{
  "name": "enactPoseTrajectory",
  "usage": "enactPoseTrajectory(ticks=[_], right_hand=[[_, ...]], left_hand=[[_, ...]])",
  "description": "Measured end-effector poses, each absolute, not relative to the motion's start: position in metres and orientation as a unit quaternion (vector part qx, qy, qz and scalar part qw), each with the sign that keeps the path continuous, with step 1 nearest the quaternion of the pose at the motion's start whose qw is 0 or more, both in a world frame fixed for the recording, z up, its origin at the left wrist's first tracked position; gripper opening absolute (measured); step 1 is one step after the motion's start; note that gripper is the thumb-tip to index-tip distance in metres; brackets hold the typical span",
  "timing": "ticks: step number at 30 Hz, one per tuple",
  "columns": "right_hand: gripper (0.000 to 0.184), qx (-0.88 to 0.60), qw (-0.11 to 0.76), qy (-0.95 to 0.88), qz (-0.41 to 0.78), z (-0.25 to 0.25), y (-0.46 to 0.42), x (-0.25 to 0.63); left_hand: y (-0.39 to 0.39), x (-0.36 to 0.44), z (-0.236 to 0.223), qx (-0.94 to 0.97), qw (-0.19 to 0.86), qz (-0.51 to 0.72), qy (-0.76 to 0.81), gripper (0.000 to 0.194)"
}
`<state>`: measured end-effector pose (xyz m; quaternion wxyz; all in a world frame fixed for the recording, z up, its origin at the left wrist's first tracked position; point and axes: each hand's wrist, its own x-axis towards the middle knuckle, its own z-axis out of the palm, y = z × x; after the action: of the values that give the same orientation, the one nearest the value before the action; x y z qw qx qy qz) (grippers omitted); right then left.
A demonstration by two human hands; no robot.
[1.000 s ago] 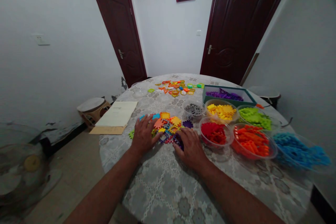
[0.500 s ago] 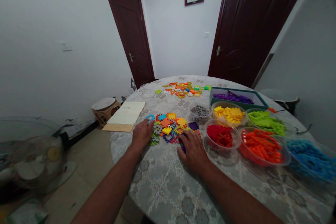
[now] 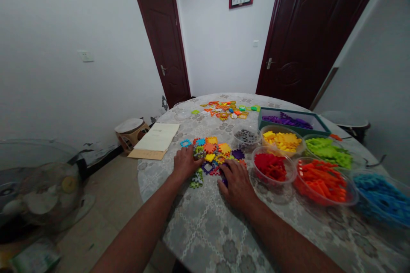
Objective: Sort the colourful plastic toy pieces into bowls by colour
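Observation:
A mixed pile of toothed plastic building pieces (image 3: 209, 148) lies on the table in front of me. At its left edge my left hand (image 3: 185, 164) has thumb and fingers closed about a green and grey toothed piece (image 3: 199, 152). My right hand (image 3: 238, 182) rests at the pile's right front side, its fingers curled over a purple piece (image 3: 225, 177) that is mostly hidden. A loose green toothed piece (image 3: 196, 179) lies just below the left hand. Beyond that hand is a light-blue square frame piece (image 3: 185, 143).
Clear tubs to the right hold grey (image 3: 246, 136), yellow (image 3: 282, 140), red (image 3: 271, 167), lime (image 3: 328, 150), orange (image 3: 323, 181) and blue pieces (image 3: 382, 194). A green-edged box (image 3: 294, 130) contains purple ones. Farther back lies another pile (image 3: 224, 110); paper sheets (image 3: 156, 136) lie left.
My left hand has shifted right, onto the pile's left side, closing around a green and grey piece. Green pieces there have separated slightly toward me. My right hand stays nearly in place.

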<state>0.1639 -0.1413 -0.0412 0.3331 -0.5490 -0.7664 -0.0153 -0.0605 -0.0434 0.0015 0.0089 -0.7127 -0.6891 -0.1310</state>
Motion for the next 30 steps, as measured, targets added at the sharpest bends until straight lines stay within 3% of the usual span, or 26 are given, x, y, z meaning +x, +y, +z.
enactPoseTrajectory(ticks=[11,17,30], right_hand=[[0.048,-0.552,0.326,-0.767,-0.024,-0.039,-0.142,0.163],[0.048,-0.555,0.329,-0.763,-0.033,-0.042,-0.141,0.162],[0.046,-0.56,0.323,-0.762,-0.03,-0.037,-0.14,0.162]], left_hand=[[-0.028,-0.056,0.004,-0.72,-0.069,-0.154,-0.673,0.082],[-0.016,-0.051,0.001,-0.729,-0.112,-0.216,-0.64,0.051],[-0.016,-0.045,-0.003,-0.741,-0.136,-0.26,-0.605,0.036]])
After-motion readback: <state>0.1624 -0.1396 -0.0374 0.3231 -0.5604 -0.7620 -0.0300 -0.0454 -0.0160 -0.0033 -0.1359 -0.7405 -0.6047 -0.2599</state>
